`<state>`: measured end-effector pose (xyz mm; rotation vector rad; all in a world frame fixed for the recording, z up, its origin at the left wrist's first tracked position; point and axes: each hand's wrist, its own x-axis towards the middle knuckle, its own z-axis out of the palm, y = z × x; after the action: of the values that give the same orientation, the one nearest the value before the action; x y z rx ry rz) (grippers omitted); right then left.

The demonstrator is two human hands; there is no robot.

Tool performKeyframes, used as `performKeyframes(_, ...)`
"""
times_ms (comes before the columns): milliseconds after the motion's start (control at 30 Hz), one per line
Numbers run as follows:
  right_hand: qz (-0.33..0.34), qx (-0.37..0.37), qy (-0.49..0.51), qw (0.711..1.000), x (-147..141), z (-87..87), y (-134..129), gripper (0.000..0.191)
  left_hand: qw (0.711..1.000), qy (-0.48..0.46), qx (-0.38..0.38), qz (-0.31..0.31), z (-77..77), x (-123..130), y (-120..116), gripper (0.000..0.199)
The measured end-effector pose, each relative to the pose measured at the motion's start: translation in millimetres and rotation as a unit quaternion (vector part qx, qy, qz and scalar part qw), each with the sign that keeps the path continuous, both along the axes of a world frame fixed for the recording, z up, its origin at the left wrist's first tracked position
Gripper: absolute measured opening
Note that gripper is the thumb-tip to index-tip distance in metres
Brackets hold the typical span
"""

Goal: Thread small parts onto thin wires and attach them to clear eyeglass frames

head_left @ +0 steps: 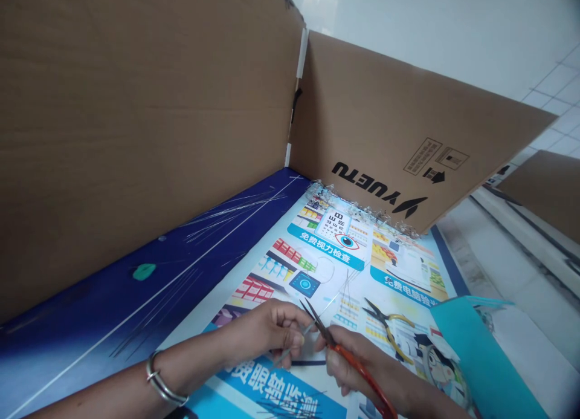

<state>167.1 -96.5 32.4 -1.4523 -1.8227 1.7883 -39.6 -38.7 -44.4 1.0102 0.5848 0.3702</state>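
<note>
My left hand (281,331) pinches what looks like a thin wire (333,299); its full length is hard to follow. In my right hand (351,358) is a pair of scissors (328,337) with orange-red handles. The blades are slightly apart and point up-left, beside my left fingertips. Whether they touch the wire, I cannot tell. To the right lie pliers (390,331) with yellow handles. A bundle of dark thin wires (290,406) lies below my hands on the printed sheet (244,370).
Cardboard walls stand on the left (149,104) and at the back (362,104). Tangled wire bits (362,214) line the back wall's foot. More straight wires (158,310) and a green lump (144,271) lie on the left. A teal box (480,346) stands at right.
</note>
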Motion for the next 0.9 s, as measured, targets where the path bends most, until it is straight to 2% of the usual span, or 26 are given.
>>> performKeyframes(133, -0.006, -0.008, -0.007, 1.000, -1, -0.6, -2, 0.036, 1.000, -0.010, -0.011, 0.001, 3.3, 1, -1, 0.025)
performKeyframes(300, -0.055, -0.059, -0.053, 0.995, -5, -6.4, -3, 0.030, 1.000, -0.017, -0.027, 0.003, 4.0, 4, -6, 0.026)
performKeyframes(400, -0.086, -0.123, -0.081, 0.985, -11, -1.8, 0, 0.023, 0.998, -0.017, -0.052, 0.014, 2.6, 5, -9, 0.027)
performKeyframes(500, -0.083, -0.160, -0.075, 0.981, -15, 7.3, 4, 0.018, 0.996, -0.031, -0.079, 0.029, 2.9, 7, -12, 0.026)
performKeyframes(600, -0.070, -0.164, -0.039, 0.983, -15, 12.4, 8, 0.021, 0.994, -0.040, -0.099, 0.037, 4.8, 8, -13, 0.026)
performKeyframes(700, -0.069, -0.163, -0.012, 0.984, -12, 10.4, 8, 0.024, 0.994, -0.039, -0.099, 0.036, 6.4, 8, -14, 0.027)
performKeyframes(900, -0.052, -0.129, -0.023, 0.990, -6, 9.6, 6, 0.029, 0.995, -0.039, -0.090, 0.029, 7.0, 9, -14, 0.028)
